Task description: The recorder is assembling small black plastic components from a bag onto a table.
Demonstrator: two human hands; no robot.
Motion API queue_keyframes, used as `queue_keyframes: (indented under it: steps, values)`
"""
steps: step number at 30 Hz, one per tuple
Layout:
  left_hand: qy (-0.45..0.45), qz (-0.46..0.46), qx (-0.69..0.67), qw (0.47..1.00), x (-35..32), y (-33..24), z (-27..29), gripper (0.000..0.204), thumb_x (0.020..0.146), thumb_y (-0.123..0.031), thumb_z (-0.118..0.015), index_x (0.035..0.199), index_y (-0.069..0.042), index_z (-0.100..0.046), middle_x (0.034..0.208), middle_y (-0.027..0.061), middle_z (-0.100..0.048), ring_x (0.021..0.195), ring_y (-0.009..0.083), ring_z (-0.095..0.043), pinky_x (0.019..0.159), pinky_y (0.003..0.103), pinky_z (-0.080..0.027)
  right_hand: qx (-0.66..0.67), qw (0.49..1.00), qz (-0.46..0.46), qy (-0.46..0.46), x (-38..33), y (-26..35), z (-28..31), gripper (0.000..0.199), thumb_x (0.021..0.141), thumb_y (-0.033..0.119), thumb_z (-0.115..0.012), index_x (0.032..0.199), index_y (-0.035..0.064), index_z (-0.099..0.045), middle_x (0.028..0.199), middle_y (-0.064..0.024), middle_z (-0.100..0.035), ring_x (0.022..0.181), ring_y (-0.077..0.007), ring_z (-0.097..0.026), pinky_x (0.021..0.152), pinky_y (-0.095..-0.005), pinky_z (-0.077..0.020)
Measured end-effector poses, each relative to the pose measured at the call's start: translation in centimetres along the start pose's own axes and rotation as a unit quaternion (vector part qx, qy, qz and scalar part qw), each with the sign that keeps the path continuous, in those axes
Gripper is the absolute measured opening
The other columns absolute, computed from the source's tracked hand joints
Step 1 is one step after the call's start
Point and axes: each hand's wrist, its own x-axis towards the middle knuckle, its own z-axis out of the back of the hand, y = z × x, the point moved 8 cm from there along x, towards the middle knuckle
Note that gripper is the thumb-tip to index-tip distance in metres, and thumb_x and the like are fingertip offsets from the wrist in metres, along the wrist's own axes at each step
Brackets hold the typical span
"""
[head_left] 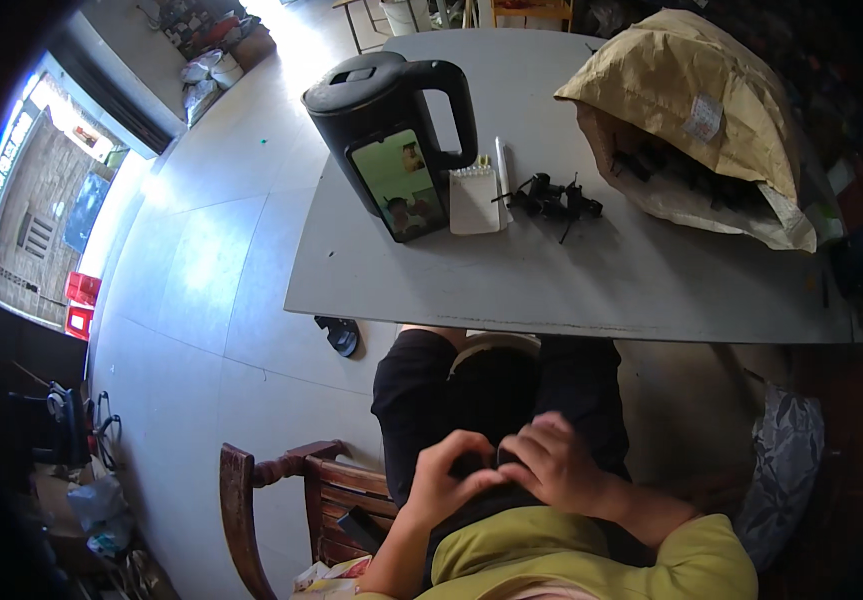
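Over my lap, my left hand [451, 472] and my right hand [554, 462] meet, fingers curled and tips close together. A small dark bit shows between the fingertips, but against the black trousers [496, 390] I cannot make out what it is. Ahead on the grey table [381, 290] lies a cluster of small black parts [554, 200] with thin prongs. Farther right, a brown paper bag [691, 90] lies on its side, its mouth facing me, with more black pieces [691, 175] inside.
A black kettle [356, 90] stands on the table with a phone [399, 190] leaning against it. Beside them lie a spiral notepad [474, 205] and a white pen [501, 165]. A wooden chair [241, 500] is under me, and a dark sandal [341, 336] lies on the floor.
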Motion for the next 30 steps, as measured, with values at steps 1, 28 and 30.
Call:
queue_keyframes:
  steps: [1, 28, 30]
  values:
    - [-0.024, -0.005, 0.013, 1.0, 0.3, 0.1, 0.4, 0.032, 0.069, -0.014, -0.078, 0.089, -0.001, -0.059, 0.079, 0.0072, -0.061, 0.072, 0.0134, -0.058, 0.066, 0.024, -0.046, -0.05, 0.998, 0.008, -0.04, 0.3, 0.0, 0.5, 0.028, 0.077, 0.022, -0.065, 0.097, 0.0044, -0.057, 0.085, -0.0081, -0.055, 0.08, -0.0247, -0.054, 0.082, -0.0413, -0.0412]
    - [0.054, -0.132, 0.077, 0.987, -0.2, -1.6, -1.4, 0.034, 0.067, 0.004, -0.062, 0.1, -0.002, -0.065, 0.066, 0.0081, -0.053, 0.053, 0.02, -0.049, 0.048, 0.028, -0.037, 0.73, 0.613, -0.287, 0.099, -3.0, -3.0, -6.3, 0.029, 0.085, 0.007, -0.061, 0.105, 0.0088, -0.04, 0.089, -0.0055, -0.056, 0.077, -0.0138, -0.057, 0.065, -0.0246, -0.0481]
    - [0.016, -0.137, 0.128, 0.982, -0.2, -1.7, -1.0, 0.037, 0.065, 0.004, -0.064, 0.101, -0.003, -0.065, 0.067, 0.0081, -0.055, 0.054, 0.0206, -0.052, 0.049, 0.028, -0.04, 0.735, 0.605, -0.297, 0.078, -3.1, -3.2, -6.6, 0.026, 0.085, 0.006, -0.06, 0.103, 0.0088, -0.041, 0.089, -0.0052, -0.056, 0.077, -0.0137, -0.057, 0.064, -0.0241, -0.0477]
